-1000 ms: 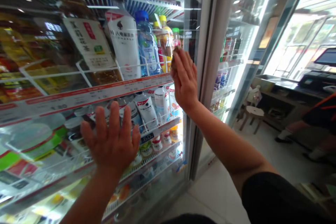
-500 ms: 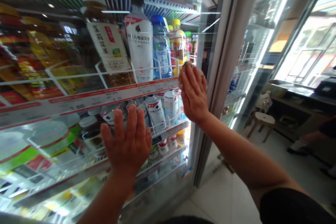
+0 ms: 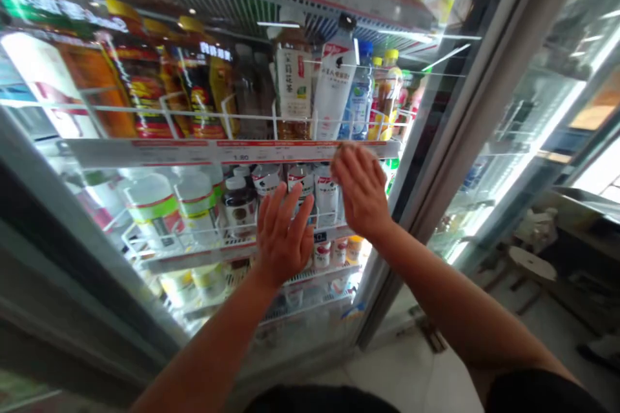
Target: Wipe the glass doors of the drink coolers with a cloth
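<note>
At centre, our right hand [image 3: 363, 193] holds a cloth [image 3: 345, 147], probably light, soft, best pinned palm-flat, against the glass door [image 3: 310, 342]; our left hand [image 3: 283, 239] spreads, apparently empty.

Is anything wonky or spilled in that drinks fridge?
No spill shows. The black-capped white bottle, between the tea bottle and the blue bottle, seems to lean, its top toward the right, though the camera's slant may cause that.
</note>
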Demonstrator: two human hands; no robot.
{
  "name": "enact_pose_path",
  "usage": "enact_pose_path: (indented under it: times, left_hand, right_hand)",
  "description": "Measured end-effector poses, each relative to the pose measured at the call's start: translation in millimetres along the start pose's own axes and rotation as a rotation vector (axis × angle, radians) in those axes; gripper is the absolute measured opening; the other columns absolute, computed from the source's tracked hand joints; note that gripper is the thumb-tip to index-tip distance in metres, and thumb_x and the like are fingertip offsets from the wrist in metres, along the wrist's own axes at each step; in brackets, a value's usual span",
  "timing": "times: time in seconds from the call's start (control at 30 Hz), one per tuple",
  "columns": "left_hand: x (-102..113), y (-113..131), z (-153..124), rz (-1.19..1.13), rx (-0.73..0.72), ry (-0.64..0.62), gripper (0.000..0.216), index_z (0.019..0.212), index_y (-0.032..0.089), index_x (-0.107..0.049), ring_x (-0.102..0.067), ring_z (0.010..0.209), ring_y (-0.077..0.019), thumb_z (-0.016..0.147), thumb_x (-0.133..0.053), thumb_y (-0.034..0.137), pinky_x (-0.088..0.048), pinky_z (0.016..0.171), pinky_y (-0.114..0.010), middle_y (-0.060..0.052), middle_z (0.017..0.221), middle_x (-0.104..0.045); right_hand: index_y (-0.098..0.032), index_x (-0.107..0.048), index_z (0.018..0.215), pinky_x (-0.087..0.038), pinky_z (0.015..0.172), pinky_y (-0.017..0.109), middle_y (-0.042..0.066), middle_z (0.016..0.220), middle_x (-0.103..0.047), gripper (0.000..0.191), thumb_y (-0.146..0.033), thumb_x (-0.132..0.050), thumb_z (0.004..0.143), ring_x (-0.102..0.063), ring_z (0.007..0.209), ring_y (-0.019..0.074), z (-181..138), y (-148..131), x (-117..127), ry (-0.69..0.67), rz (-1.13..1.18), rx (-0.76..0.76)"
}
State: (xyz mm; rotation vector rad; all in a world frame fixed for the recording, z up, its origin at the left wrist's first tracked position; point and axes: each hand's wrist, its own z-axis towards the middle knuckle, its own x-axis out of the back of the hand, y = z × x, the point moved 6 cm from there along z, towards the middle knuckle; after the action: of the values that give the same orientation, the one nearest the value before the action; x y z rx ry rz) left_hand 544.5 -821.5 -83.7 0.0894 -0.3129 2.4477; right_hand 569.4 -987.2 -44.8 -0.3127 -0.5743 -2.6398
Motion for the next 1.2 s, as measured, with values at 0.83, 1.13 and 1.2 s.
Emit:
enact_pose_path:
  times: [0.83,1.13,1.2]
  left_hand:
    - [105.1,-46.2,-88.1,0.511,0.175,-0.278,0.059,0.156,0.013,-0.032,-0.019,0.156,-0.0243,0.099,-0.044,0.020,-0.018,0.129,-0.047,-0.011,0.157,-0.045]
    - [239.1,-105.3,-152.1,0.616,0.266,-0.234,0.064,0.159,0.019,-0.027,-0.023,0.155,-0.0242,0.098,-0.047,0.016,-0.022,0.127,-0.048,-0.011,0.157,-0.044]
    - [277.3,-133.7,-173.5,0.647,0.336,-0.226,0.066,0.161,0.020,-0.023,-0.022,0.155,-0.0254,0.099,-0.047,0.017,-0.024,0.126,-0.050,-0.012,0.159,-0.040]
  right_hand:
    - [-0.018,-0.032,0.159,-0.022,0.126,0.040,0.007,0.157,-0.046,0.066,-0.012,-0.051,0.096,-0.036,0.151,0.0226,16.1,-128.3,-37.4,0.051,0.229,0.127]
    - [-0.020,-0.025,0.161,-0.045,0.112,0.038,0.007,0.145,-0.061,0.068,-0.008,-0.049,0.098,-0.056,0.135,0.0224,38.6,-243.3,-55.5,0.007,0.440,0.478]
    - [-0.026,-0.028,0.160,-0.047,0.113,0.041,0.007,0.151,-0.056,0.069,-0.009,-0.051,0.097,-0.053,0.138,0.0233,87.0,-267.3,-38.4,0.152,0.502,0.390]
